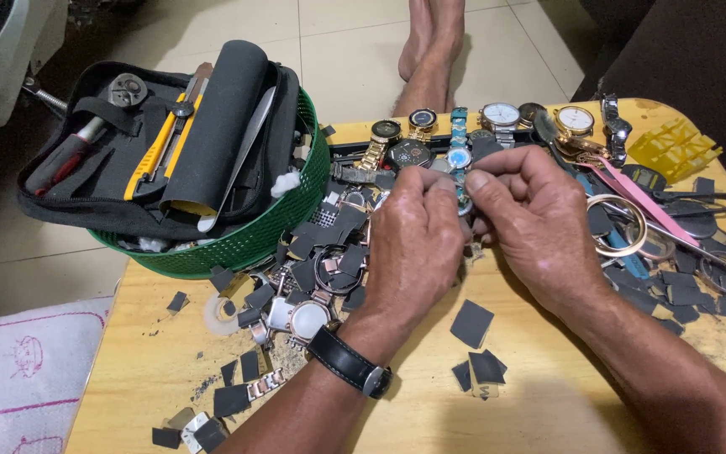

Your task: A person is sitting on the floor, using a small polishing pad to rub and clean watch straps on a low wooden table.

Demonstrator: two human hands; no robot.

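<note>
Left hand [413, 244] and right hand [539, 223] pinched together on a small blue-faced watch [459, 160], held above the far middle of the yellow wooden table [539, 395]. Black strap on the left wrist. Dark square scraps [472, 324] scattered all around. Green mesh basket [254, 240] at left, carrying an open black tool pouch [119, 181]. Row of watches [497, 116] along the far edge; yellow plastic piece [674, 147] at the far right corner.

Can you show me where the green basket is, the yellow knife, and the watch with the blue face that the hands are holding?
green basket [291, 220], head view, on its mesh front wall.
yellow knife [155, 151], head view, on its yellow handle.
blue-faced watch [459, 158], head view, on its round dial above the fingertips.
</note>
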